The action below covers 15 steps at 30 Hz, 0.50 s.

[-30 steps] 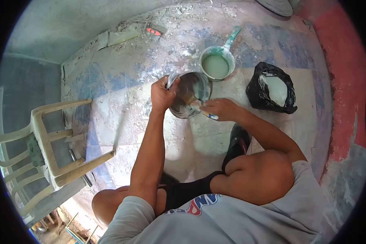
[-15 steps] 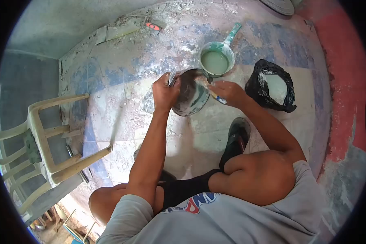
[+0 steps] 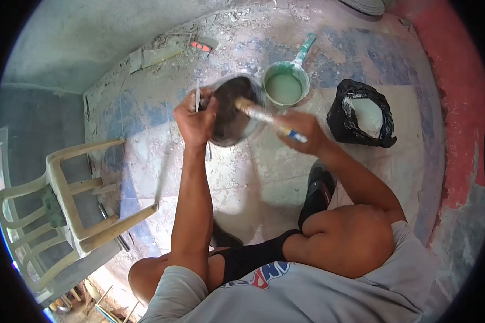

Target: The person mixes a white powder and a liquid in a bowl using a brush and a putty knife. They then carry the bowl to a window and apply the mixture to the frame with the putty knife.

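Observation:
A round metal bowl with a dark, smeared inside is tilted in front of me. My left hand is closed at its left rim, thumb over the edge. A thin, pale, flat blade sticks up from the same hand; its handle is hidden. Wrapped round a paintbrush, my right hand is on the bowl's right side. The brush's bristle end reaches over the bowl's inside, slightly blurred. Just beyond the bowl stands a green dipper with cloudy liquid in it.
A black plastic bag of white powder stands open at the right. A plastic chair lies tipped over on the left. An orange-handled tool lies among debris by the far wall. My shoe is near the bag.
The bowl and my left hand have shifted left and the bowl has tilted differently. The brush has swung out to the right and shows more of its length.

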{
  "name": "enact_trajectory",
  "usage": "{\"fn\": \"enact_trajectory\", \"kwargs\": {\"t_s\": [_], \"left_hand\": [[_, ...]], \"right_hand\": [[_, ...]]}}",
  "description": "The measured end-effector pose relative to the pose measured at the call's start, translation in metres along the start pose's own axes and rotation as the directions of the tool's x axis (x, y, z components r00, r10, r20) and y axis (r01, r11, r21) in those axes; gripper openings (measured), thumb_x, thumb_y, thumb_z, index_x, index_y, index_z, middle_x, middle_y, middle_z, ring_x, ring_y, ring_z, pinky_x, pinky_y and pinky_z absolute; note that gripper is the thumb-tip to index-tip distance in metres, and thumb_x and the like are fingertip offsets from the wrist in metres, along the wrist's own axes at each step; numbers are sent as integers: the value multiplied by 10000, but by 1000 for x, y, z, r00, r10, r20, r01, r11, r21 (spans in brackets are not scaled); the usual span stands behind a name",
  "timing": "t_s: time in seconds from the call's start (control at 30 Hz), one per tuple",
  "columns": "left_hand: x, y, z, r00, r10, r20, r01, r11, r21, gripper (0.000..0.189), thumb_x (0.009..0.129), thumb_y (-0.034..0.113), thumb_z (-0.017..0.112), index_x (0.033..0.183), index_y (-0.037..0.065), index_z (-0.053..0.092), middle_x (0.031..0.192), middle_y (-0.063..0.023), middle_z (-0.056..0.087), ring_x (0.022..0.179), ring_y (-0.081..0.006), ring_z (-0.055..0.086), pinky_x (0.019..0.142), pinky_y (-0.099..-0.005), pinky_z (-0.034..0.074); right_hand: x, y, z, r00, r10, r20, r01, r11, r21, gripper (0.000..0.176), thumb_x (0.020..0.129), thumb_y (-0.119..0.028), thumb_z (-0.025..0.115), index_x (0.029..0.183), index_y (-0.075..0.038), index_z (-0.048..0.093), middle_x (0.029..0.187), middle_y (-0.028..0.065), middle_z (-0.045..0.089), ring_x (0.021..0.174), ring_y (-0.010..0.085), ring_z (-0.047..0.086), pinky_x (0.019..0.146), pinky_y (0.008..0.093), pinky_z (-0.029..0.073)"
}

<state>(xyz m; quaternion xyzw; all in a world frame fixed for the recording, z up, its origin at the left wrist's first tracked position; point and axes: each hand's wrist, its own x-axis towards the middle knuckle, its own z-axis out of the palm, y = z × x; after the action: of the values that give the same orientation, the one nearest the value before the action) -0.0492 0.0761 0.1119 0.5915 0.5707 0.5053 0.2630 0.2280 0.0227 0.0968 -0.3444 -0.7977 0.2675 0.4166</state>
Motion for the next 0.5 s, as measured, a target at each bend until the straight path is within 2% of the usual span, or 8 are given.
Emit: {"fn": "enact_trajectory", "kwargs": {"t_s": [0.03, 0.07, 0.13, 0.27, 0.3, 0.37, 0.43, 0.5], "left_hand": [[11, 13, -2, 997, 71, -17, -71, 997, 4, 156, 750, 30, 724, 903, 8, 704, 790, -61, 700, 720, -73, 608, 688, -263, 507], [20, 29, 1, 997, 76, -17, -77, 989, -127, 161, 745, 12, 725, 903, -5, 697, 828, -69, 709, 743, -79, 611, 711, -264, 508], [37, 45, 6, 986, 164, -19, -165, 981, -99, 152, 753, 1, 716, 901, -21, 689, 857, -78, 714, 770, -88, 622, 732, -273, 514], [66, 68, 28, 903, 429, -3, -424, 892, -156, 143, 753, -18, 696, 895, -27, 685, 891, -110, 726, 783, -140, 660, 787, -295, 520], [68, 77, 30, 898, 441, 1, -439, 893, -97, 159, 741, -35, 690, 900, -27, 687, 935, -130, 730, 828, -181, 689, 818, -313, 524], [73, 83, 41, 887, 462, -10, -458, 877, -149, 172, 737, -42, 689, 908, -25, 691, 949, -138, 729, 853, -193, 696, 825, -319, 527], [77, 81, 52, 881, 473, -23, -469, 866, -175, 207, 726, -52, 694, 930, -15, 702, 977, -149, 725, 892, -219, 707, 834, -321, 530], [76, 77, 58, 878, 478, -21, -476, 867, -145, 214, 725, -50, 696, 935, -10, 705, 982, -145, 725, 895, -227, 709, 833, -321, 530]], "right_hand": [[18, -4, -15, 1000, -17, -23, 16, 999, -34, 324, 775, -67, 734, 1083, -2, 657, 861, 167, 629, 784, 357, 642, 673, 412, 519], [34, -6, -26, 996, -65, -54, 61, 996, -71, 310, 780, -63, 732, 1075, -2, 659, 883, 163, 633, 793, 346, 642, 674, 399, 519], [64, -12, -41, 987, -159, -25, 157, 985, -73, 319, 771, -56, 737, 1078, -17, 661, 908, 155, 636, 794, 330, 638, 670, 385, 516], [79, -3, -50, 957, -248, 150, 279, 931, -235, 332, 760, -77, 731, 1086, -71, 664, 1015, 141, 626, 856, 315, 653, 699, 388, 542], [77, 2, -50, 958, -249, 140, 278, 929, -246, 332, 760, -77, 731, 1086, -71, 664, 1015, 141, 626, 856, 315, 653, 699, 388, 542], [72, 14, -56, 924, -246, 291, 334, 890, -309, 338, 763, -79, 710, 1098, -93, 668, 1041, 134, 620, 855, 311, 655, 701, 390, 548], [73, 4, -70, 921, -260, 288, 356, 864, -357, 335, 766, -97, 691, 1100, -116, 678, 1070, 120, 622, 856, 294, 666, 679, 376, 560], [70, -9, -81, 938, -176, 299, 302, 839, -453, 358, 756, -116, 693, 1113, -145, 686, 1106, 122, 625, 880, 280, 676, 656, 354, 567]]}}
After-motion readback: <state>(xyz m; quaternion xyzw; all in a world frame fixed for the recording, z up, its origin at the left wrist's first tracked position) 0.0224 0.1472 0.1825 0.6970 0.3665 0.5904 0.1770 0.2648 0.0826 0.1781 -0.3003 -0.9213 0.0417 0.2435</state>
